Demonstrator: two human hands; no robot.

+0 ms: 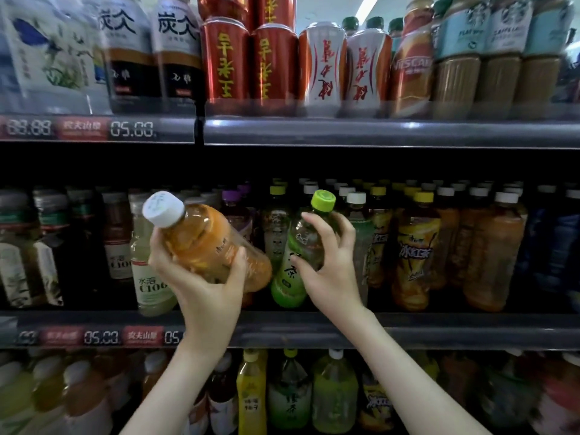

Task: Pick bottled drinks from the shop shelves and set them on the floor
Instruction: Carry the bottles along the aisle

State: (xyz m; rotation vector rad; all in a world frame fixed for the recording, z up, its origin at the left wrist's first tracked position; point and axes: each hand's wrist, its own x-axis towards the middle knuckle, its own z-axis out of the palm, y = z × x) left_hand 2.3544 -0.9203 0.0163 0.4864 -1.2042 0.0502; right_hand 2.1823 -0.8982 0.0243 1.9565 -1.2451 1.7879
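Before shelves (376, 328), hands (201, 277) (329, 271) grip bottles (213, 243) (301, 246).

Above the right hand (329, 255) gripping the green-capped bottle (290, 274), open space reaches the upper shelf edge (376, 133). Iced-tea bottles (414, 252) crowd its right, the tilted orange bottle (207, 237) its left.

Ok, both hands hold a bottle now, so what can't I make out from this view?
Head view only:
Floor: outside the frame, so the set-down spot is unseen.
Green-capped bottle: the right hand covers its middle; whether its base has left the middle shelf is unclear.
Orange bottle: label partly hidden by fingers of the left hand.
Bottom-shelf bottles: blurred, labels unreadable.
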